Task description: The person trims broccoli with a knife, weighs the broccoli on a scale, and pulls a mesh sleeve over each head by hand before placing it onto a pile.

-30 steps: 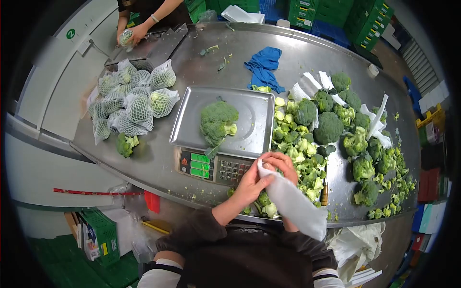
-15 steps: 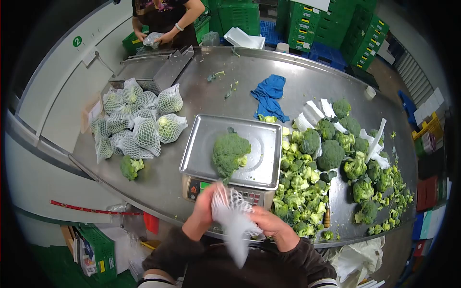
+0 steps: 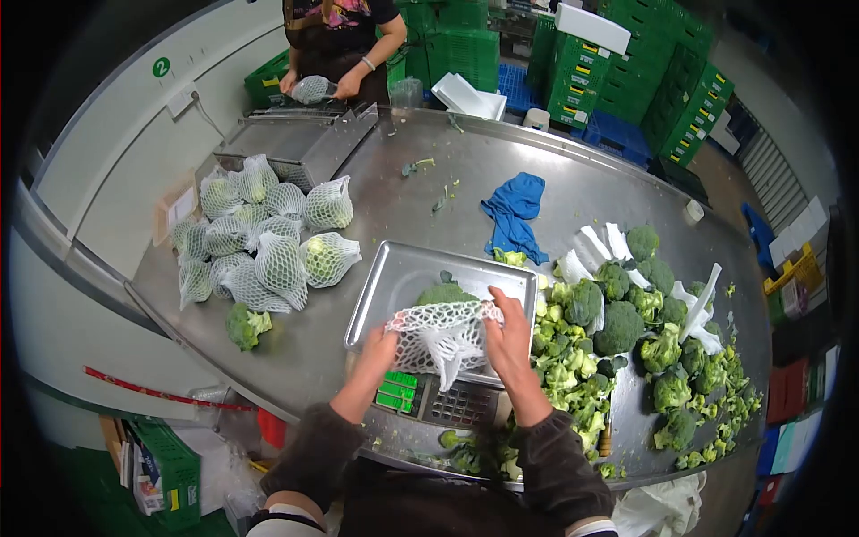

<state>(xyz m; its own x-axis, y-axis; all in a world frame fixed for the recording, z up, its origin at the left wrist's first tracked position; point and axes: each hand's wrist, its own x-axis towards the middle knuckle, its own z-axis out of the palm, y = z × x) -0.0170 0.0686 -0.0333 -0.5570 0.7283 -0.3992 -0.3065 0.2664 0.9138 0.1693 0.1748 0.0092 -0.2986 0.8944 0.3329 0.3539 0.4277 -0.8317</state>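
Observation:
A white foam net sleeve (image 3: 440,340) is stretched wide between my two hands, its mouth facing the far side. My left hand (image 3: 374,358) grips its left edge and my right hand (image 3: 507,338) its right edge. Just beyond the mouth, a broccoli head (image 3: 445,294) rests on the steel pan (image 3: 383,273) of the scale. The net covers the near part of the broccoli; whether it touches cannot be made out. Below the net, the scale's green display (image 3: 396,392) is lit beside its keypad.
Netted broccoli heads (image 3: 282,264) are piled at left, with one bare broccoli (image 3: 246,327) near them. At right lie loose broccoli heads (image 3: 619,327), trimmed pieces and a knife (image 3: 606,438). A blue cloth (image 3: 516,210) lies beyond the scale. A co-worker (image 3: 340,54) handles a netted item at the far side.
Both hands moved forward from in front of the scale to over its pan. The net sleeve, bunched before, is now spread open beside the broccoli. The view has shifted slightly.

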